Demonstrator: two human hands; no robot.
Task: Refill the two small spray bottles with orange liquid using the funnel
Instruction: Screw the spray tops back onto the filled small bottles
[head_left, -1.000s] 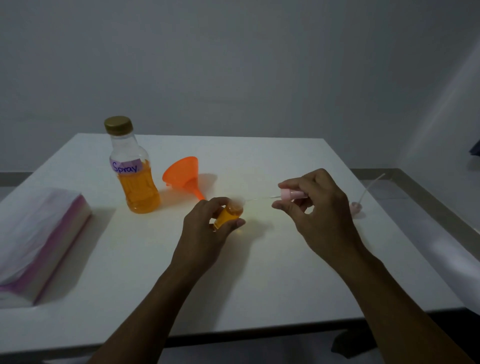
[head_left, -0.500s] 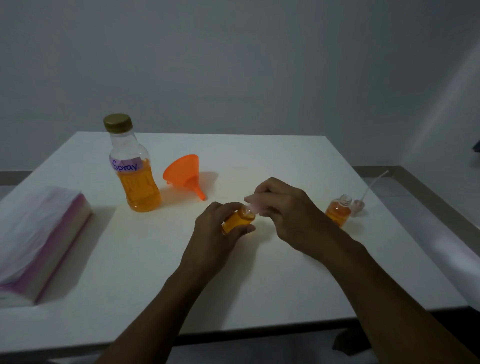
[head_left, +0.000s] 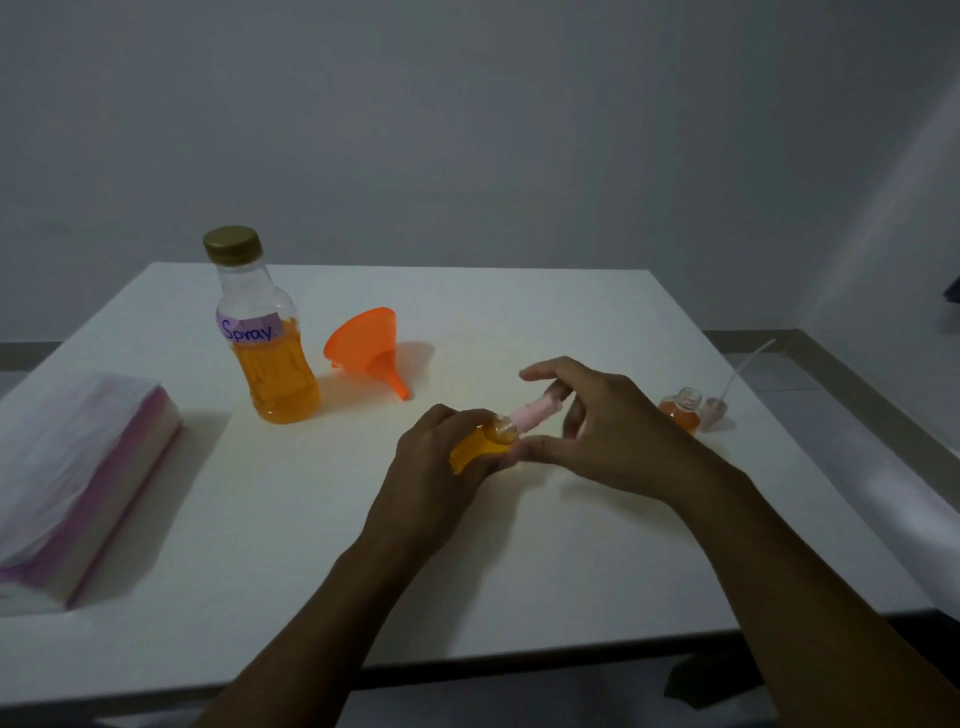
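My left hand (head_left: 441, 462) grips a small spray bottle (head_left: 475, 447) filled with orange liquid, tilted to the right above the table. A pink spray cap (head_left: 535, 413) sits at its neck, and the fingers of my right hand (head_left: 597, 431) are on that cap, index finger lifted. The second small bottle (head_left: 680, 410) stands uncapped at the right, orange liquid inside, its pink spray head with dip tube (head_left: 714, 410) lying beside it. The orange funnel (head_left: 369, 348) lies on its side. A big capped bottle (head_left: 265, 338) labelled "Spray" holds orange liquid.
A pack of tissues (head_left: 78, 478) in purple-edged wrap lies at the left of the white table (head_left: 519, 571). The table's right edge is close behind the second bottle, with floor beyond it. A grey wall stands behind.
My right hand brought the pink cap and its dip tube from the right into the bottle held by my left hand. The cap now sits on the neck, and the fingers have shifted on it.
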